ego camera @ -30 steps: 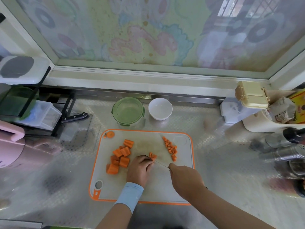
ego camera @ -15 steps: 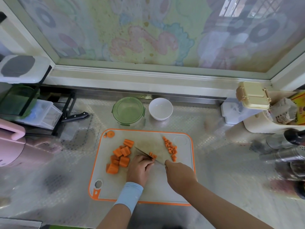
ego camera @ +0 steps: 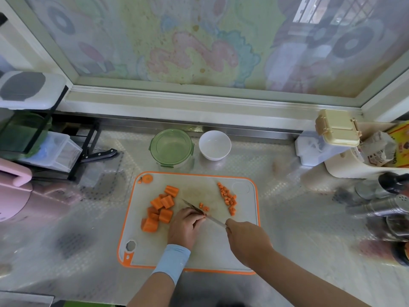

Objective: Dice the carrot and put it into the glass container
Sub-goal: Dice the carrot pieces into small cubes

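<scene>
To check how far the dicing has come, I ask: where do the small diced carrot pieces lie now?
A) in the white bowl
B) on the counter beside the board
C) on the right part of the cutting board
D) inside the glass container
C: the diced carrot pieces lie in a row on the right part of the cutting board, and no orange shows in the glass container or the white bowl.

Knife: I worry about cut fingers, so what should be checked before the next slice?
1. Grip: the right hand holds the knife: ok.
2. Fingers of the left hand clear of the blade: cannot tell, the blade lies against them.
3. Piece under the left hand steady: cannot tell, hidden.
4. Cutting board flat on the counter: ok.
5. Glass container open for the dice: not ok, the green lid is on it.
</scene>
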Demonstrator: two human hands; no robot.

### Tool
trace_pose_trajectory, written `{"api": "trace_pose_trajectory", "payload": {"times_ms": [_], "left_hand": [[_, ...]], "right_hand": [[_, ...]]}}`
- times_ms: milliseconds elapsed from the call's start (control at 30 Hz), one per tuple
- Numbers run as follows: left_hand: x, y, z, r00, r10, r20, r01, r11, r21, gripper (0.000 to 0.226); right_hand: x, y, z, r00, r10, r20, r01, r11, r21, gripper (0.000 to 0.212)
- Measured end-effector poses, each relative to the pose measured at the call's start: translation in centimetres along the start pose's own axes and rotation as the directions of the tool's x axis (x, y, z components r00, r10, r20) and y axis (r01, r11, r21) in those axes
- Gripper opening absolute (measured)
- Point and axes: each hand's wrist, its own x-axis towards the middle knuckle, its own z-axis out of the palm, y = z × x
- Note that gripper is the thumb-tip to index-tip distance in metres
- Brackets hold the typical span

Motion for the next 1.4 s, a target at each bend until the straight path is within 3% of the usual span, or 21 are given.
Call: {"api": "trace_pose_trajectory", "payload": {"times_ms": [233,433,700,1033,1400], "left_hand": [[0.0,-0.5,-0.1,0.995,0.087,0.038,-0.088,0.996,0.025,0.016],[0.1,-1.2,-0.1,0.981,0.188,0.041,-0.187,0.982,-0.031,0.019],[0.1,-0.7,-0.1,0.993,0.115,0.028,-0.113,0.991,-0.07,0.021],[-0.3,-0.6,-0.2,0.999,0.026,0.033,-0.027,0.999,0.018,0.027],[-0.1,-0.8,-0.4,0.996,0.078,0.031,-0.079,0.996,0.033,0.026]], "right_hand": [[1.0,-1.0,0.4,0.997,0.048,0.053,-0.051,0.998,0.04,0.011],[1.3,-1.1,0.5,0.997,0.054,0.056,-0.057,0.997,0.051,0.018],[1.3,-1.1,0.4,0.997,0.051,0.059,-0.055,0.997,0.061,0.015],[1.3,-1.2,0.1,0.997,0.04,0.06,-0.043,0.998,0.055,0.014],[0.0,-1.4,-0.9,1.0,0.019,0.02,-0.019,1.0,0.024,0.024]]}}
